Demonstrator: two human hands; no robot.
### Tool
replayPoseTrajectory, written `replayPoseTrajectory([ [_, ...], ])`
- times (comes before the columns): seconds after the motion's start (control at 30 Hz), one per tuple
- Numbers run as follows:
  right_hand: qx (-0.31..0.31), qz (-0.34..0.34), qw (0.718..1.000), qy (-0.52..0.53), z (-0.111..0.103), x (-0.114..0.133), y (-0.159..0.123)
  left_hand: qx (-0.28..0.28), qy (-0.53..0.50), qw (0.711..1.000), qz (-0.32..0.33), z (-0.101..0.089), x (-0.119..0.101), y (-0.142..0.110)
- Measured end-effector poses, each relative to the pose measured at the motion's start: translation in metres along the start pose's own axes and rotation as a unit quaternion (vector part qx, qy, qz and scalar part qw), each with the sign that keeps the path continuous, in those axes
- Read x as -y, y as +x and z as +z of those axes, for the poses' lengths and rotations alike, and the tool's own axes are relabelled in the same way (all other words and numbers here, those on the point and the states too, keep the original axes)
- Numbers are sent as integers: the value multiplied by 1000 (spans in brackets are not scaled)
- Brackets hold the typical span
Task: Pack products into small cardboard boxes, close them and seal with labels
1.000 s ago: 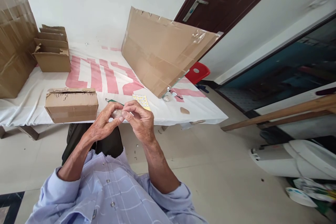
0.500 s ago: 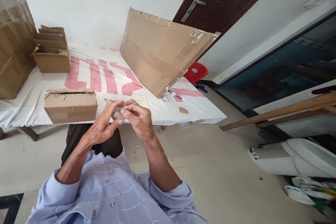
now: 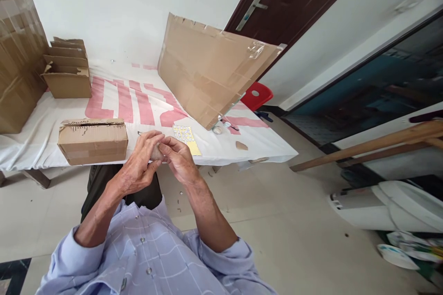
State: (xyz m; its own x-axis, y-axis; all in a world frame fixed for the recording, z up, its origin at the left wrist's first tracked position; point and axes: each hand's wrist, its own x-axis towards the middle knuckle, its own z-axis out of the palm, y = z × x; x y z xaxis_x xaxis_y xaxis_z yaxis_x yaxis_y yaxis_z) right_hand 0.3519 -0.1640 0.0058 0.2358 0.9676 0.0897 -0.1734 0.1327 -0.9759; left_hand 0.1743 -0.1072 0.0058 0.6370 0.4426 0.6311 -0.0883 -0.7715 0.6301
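Note:
Close to the table's front edge, my left hand (image 3: 140, 163) and my right hand (image 3: 180, 156) meet around a small greyish, see-through thing (image 3: 157, 153). Both sets of fingers are closed on it and hide most of it, so its kind is unclear. Just beyond my right hand, a yellow card (image 3: 192, 143) with rows of small pale pieces lies on the cloth. To the left of my hands sits a closed cardboard box (image 3: 92, 147).
A large cardboard sheet (image 3: 207, 69) leans at the back of the cloth-covered table (image 3: 273, 147). Beside it are a small round clear item (image 3: 218, 129) and a flat tan piece (image 3: 241, 145). Cardboard boxes (image 3: 67, 80) stand at left; a red chair (image 3: 256, 96) is behind.
My fingers have closed further over the small thing, covering the green bit seen before. My right hand has shifted slightly left, showing more of the yellow card.

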Motion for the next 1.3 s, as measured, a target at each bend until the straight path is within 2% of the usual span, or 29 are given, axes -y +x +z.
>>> replayPoseTrajectory([
  [0.1,-68,-49,996,8,4,-2,-1,-36,22,998,-46,-1,9,-2],
  [0.23,-118,-108,986,-40,10,-5,-4,-32,-44,991,-120,4,19,-3],
  [0.4,-120,-136,981,-62,16,-9,-6,-40,-116,981,-147,12,21,-1],
  [0.63,-126,-127,983,-34,14,-3,-6,-8,-268,953,-140,7,19,-3],
  [0.83,-123,-117,985,-9,15,3,-3,26,-282,951,-121,-2,18,-3],
  [0.9,-127,-124,984,-22,16,4,-4,8,-266,952,-148,-1,15,-2],
  [1.0,-131,-131,982,-37,18,7,-5,-54,-244,949,-190,3,12,0],
  [1.07,-124,-126,984,-32,19,9,-6,-66,-230,956,-169,2,10,1],
  [1.23,-75,-73,995,-8,20,12,-5,11,-190,980,-57,-20,9,1],
  [1.3,-53,-47,997,-2,20,12,-4,7,-150,988,-35,-28,8,1],
])
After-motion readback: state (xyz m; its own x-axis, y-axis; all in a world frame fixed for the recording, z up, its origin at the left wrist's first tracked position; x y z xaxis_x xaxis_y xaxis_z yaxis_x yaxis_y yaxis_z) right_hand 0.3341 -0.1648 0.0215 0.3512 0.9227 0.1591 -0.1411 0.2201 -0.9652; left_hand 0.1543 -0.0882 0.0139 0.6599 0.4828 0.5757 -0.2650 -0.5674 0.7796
